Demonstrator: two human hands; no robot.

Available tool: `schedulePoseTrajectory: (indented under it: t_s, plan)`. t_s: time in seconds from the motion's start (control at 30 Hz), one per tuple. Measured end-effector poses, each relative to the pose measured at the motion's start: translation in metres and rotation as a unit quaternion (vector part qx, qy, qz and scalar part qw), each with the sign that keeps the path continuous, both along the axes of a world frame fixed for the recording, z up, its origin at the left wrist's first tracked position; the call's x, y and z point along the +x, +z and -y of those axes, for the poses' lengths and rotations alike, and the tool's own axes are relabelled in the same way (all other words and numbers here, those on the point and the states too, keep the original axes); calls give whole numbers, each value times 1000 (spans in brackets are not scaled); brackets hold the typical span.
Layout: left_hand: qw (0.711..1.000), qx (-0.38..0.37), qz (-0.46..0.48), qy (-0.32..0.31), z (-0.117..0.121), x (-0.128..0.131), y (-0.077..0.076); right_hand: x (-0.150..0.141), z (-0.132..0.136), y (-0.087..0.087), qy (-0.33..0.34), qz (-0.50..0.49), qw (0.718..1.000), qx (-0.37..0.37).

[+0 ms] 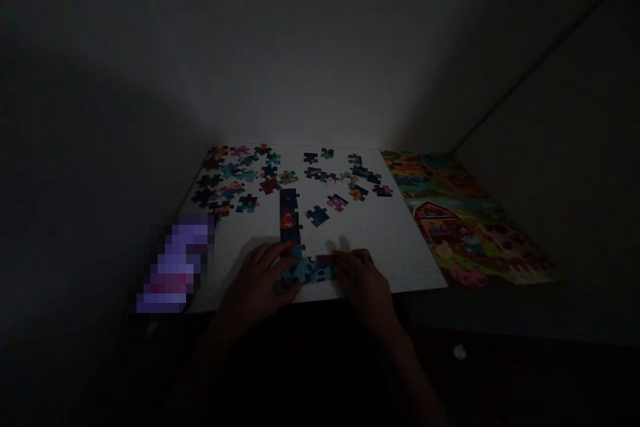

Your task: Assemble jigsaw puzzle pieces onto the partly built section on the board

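A white board [390, 240] lies on a table in a dim room. Several loose jigsaw pieces [240, 180] are scattered across its far half. A joined strip of pieces [290, 217] runs toward me and turns into a short row [313, 270] at the near edge. My left hand [257, 283] rests on the left end of that row, fingers curled down on it. My right hand [363, 280] presses on the right end of the row, fingers bent over a piece.
A colourful farm picture with a red barn [465, 220] lies to the right of the board. A blurred purple patch [175, 267] sits at the board's left edge. Walls close in behind and on the right. Everything near me is dark.
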State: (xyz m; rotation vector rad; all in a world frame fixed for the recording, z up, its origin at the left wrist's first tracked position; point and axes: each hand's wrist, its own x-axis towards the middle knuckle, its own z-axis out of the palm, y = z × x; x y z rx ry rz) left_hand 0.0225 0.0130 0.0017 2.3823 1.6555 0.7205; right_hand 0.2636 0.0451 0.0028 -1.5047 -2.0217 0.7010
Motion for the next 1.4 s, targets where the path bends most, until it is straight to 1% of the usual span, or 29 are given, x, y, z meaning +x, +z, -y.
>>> schedulePoseTrajectory:
  t_s: [0.07, 0.13, 0.2, 0.27, 0.3, 0.43, 0.53, 0.77, 0.9, 1.0, 1.1, 1.23, 1.3, 1.4]
  plan:
    - [1000, 5, 2, -3, 0, 0, 0, 7, -2, -4, -12, -71, 997, 25]
    - [1000, 8, -1, 0, 0, 0, 0, 17, -3, -8, -45, -130, 989, 62]
    - [1000, 6, -8, 1, 0, -1, 0, 26, -5, -11, -88, -161, 979, 91]
    - [1000, 6, -12, 0, -1, -1, 0, 33, -6, -13, -108, -179, 973, 94]
    - [1000, 7, -13, -2, -1, -2, 0, 34, -6, -12, -105, -187, 973, 87]
    - [1000, 14, -13, -5, 0, -2, 0, 33, -8, -9, -54, -195, 979, 36]
    - [1000, 11, -10, -1, 1, -2, -1, 33, -9, -7, -47, -196, 980, 6]
    - [1000, -12, -5, 10, 4, 0, 3, 42, -14, -11, -25, -204, 978, -42]
    - [1000, -27, -9, 12, 5, 1, 6, 44, -21, -2, -14, -186, 978, -87]
    - [1000, -28, -4, 12, 5, 2, 7, 42, -30, 8, 20, -166, 979, -113]
    - [999, -33, 2, 10, 4, 2, 7, 39, -46, 13, 49, -151, 981, -111]
    - [999, -45, 5, 14, 4, 2, 8, 28, -73, 11, 54, -146, 985, -76]
    - [999, -48, 4, 15, 4, 2, 8, 15, -87, 12, 61, -148, 986, -54]
    - [999, -40, 3, 11, 4, 1, 7, -13, -104, 16, 79, -128, 988, -21]
